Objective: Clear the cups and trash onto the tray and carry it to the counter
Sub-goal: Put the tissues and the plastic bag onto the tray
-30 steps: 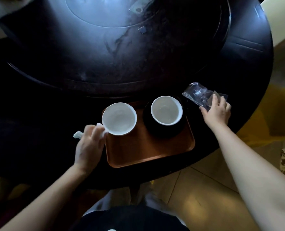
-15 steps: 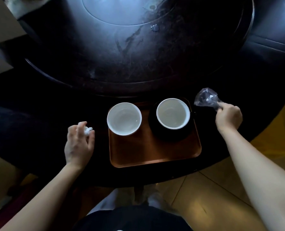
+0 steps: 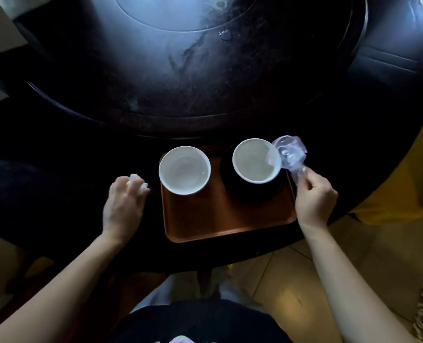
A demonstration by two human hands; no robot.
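- Since half a second ago, the right hand (image 3: 314,199) has carried the crumpled clear plastic wrapper (image 3: 289,155) inward from the bare table to the far right corner of the tray, where it now overlaps the rim of the right cup.
- Its fingers (image 3: 304,175) pinch the wrapper's lower end, with the bulk of the plastic standing up above them.
- Over the same interval the left hand (image 3: 123,204) has stayed just left of the tray, low over the dark table (image 3: 230,82), fingers curled around a small white wad of tissue (image 3: 137,183) that pokes out past the fingertips.
- The copper-brown tray (image 3: 225,219) lies at the near edge of the table, between the two hands.
- The left white cup (image 3: 184,170) stands upright at the tray's far left corner, its rim overhanging the tray's left edge, and looks empty.
- The right white cup (image 3: 255,160) sits on a dark saucer (image 3: 245,194) at the far right of the tray.
- A raised round centre section fills the middle of the table, with smears and a small droplet (image 3: 225,34) on it.
- Pale floor tiles (image 3: 279,280) show below the table's near edge.
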